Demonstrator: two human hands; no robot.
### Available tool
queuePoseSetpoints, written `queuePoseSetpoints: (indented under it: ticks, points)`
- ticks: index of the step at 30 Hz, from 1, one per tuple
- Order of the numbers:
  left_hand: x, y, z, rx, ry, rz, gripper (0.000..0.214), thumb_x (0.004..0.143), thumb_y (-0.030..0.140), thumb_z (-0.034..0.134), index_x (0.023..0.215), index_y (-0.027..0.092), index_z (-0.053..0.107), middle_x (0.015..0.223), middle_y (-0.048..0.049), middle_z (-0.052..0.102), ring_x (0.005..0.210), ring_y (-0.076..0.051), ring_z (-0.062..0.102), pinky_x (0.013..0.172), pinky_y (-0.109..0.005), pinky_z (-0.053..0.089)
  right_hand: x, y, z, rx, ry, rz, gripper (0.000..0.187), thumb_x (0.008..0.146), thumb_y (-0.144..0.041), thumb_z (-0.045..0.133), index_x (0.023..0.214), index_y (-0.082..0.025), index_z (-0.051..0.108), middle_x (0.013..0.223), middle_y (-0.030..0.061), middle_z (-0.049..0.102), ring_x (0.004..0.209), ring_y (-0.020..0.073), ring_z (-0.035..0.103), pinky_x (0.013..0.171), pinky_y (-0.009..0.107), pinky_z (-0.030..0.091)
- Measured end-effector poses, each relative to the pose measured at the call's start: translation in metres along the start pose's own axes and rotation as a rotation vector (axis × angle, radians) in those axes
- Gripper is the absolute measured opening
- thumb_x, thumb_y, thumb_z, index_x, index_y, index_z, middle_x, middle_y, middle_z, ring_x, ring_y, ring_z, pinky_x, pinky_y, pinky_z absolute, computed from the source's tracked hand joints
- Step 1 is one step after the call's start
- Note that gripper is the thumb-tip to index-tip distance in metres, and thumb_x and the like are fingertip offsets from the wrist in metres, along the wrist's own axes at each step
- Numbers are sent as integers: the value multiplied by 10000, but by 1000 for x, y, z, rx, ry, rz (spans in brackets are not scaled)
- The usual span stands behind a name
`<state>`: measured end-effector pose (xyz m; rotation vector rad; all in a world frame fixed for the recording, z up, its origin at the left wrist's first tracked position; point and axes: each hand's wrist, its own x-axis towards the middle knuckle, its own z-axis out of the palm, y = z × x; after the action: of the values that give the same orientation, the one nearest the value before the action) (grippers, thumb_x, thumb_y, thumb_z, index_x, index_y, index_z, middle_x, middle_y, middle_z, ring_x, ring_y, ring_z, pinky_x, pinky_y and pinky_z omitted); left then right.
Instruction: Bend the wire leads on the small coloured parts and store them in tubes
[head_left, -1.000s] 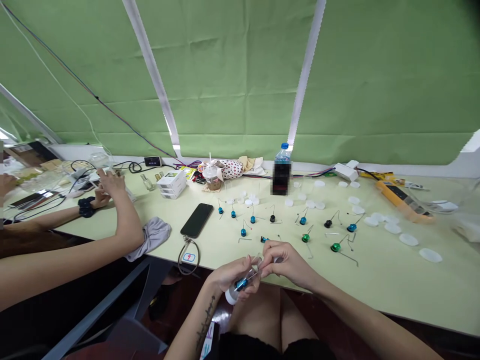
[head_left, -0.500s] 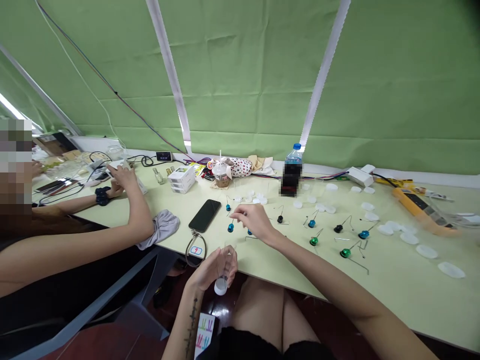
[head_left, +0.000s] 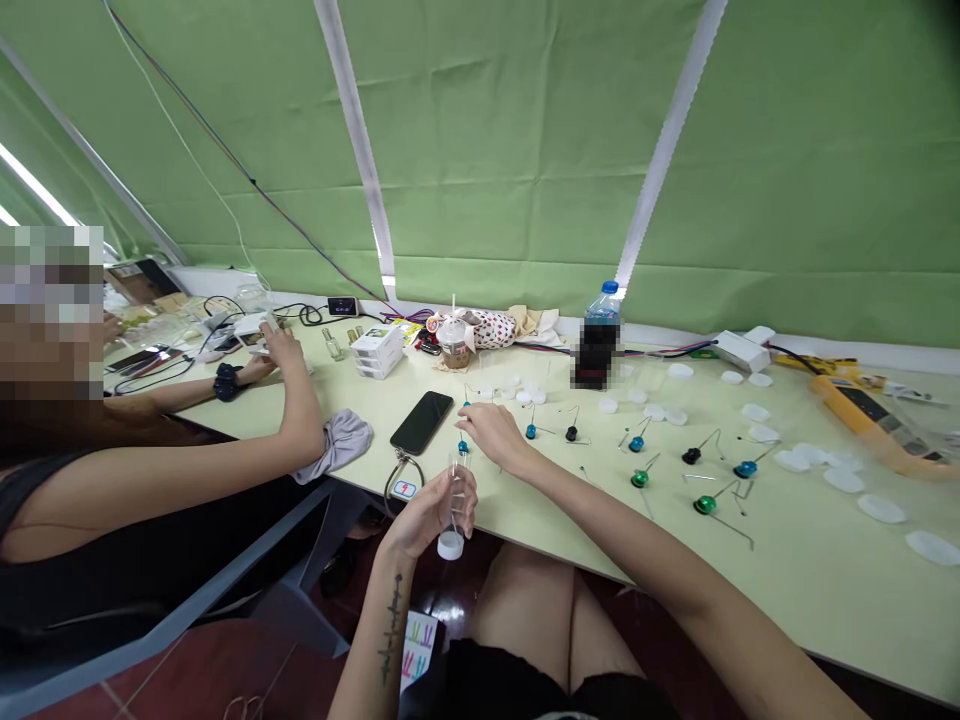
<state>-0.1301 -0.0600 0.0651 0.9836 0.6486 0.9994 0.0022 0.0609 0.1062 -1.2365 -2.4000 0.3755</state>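
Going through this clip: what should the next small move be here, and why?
Probably the right hand should pick up the blue knob on its wire, because that open hand is right beside it, while the left hand holds a clear tube upright, white cap down.

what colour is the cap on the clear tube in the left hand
White: the cap of the clear tube shows best in the head view.

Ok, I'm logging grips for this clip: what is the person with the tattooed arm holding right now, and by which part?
The left hand grips a clear tube around its body, just above the white cap. The right hand appears to hold nothing.
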Motion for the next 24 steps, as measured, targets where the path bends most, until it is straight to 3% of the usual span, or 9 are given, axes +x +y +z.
queuePoseSetpoints:
  ticks: [2, 4, 8, 10, 12, 15, 18, 21, 24]
  points:
    - [-1, 7, 2, 157, 28, 31, 360, 892, 475, 383, 997, 156, 513, 718, -33, 504, 576, -136, 526, 585, -277, 434, -20, 1, -7, 224, 63, 21, 271, 926, -259, 385, 1076, -219, 606, 1038, 72, 654, 971, 190, 612, 827, 316, 434]
    - [-4, 16, 6, 448, 101, 83, 345, 884, 445, 425, 1059, 166, 530, 715, -27, 511, 627, -147, 532, 637, -282, 433, -49, 2, -10, 649, 68, 95, 301, 906, -247, 386, 1152, -210, 556, 1043, 72, 642, 924, 170, 631, 814, 320, 473]
    - [-7, 31, 19, 1268, 281, 281, 275, 840, 304, 541, 1106, 242, 574, 905, -60, 570, 863, -213, 555, 832, -373, 422, -114, -1, -3, 1495, -201, 300, 434, 767, -185, 559, 1199, -175, 512, 1171, 106, 596, 1067, 205, 588, 928, 377, 456]
    - [-3, 34, 27, 1608, 260, 404, 266, 846, 170, 501, 1082, 253, 592, 1011, -84, 575, 1031, -252, 524, 968, -473, 335, -133, -5, 4, 1742, -283, 343, 424, 714, -144, 584, 1137, -149, 558, 1171, 110, 601, 1129, 220, 549, 995, 391, 405]
    - [4, 34, 36, 1824, 164, 494, 320, 836, 58, 442, 1055, 231, 598, 1060, -103, 576, 1162, -268, 469, 1049, -532, 220, -138, -8, 10, 1876, -261, 338, 376, 684, -116, 583, 1058, -144, 604, 1148, 97, 614, 1145, 222, 534, 1026, 390, 375]
    - [13, 32, 41, 1944, 45, 569, 357, 832, 7, 398, 1057, 207, 589, 1097, -114, 577, 1259, -265, 408, 1090, -538, 156, -130, -5, 16, 1919, -157, 320, 260, 675, -120, 592, 928, -146, 651, 1082, 74, 641, 1123, 216, 544, 1030, 377, 371]
    - [16, 33, 36, 1956, 74, 601, 366, 848, 18, 380, 1084, 212, 583, 1114, -113, 585, 1286, -264, 386, 1097, -544, 143, -120, 3, 25, 1845, -91, 372, 196, 694, -195, 636, 876, -130, 665, 986, 74, 667, 1045, 212, 591, 999, 364, 403]
    - [12, 36, 24, 1887, 210, 611, 346, 853, 51, 417, 1088, 230, 597, 1113, -107, 603, 1264, -277, 416, 1090, -563, 128, -112, 11, 37, 1642, -46, 399, 249, 735, -281, 635, 922, -118, 654, 931, 84, 675, 909, 196, 645, 912, 351, 461]
    - [5, 37, 8, 1646, 507, 601, 256, 834, 175, 539, 1069, 237, 622, 1074, -107, 628, 1194, -302, 478, 1067, -546, 200, -102, 15, 50, 1169, -9, 362, 212, 819, -259, 528, 943, -128, 639, 845, 72, 673, 693, 163, 652, 740, 332, 511]
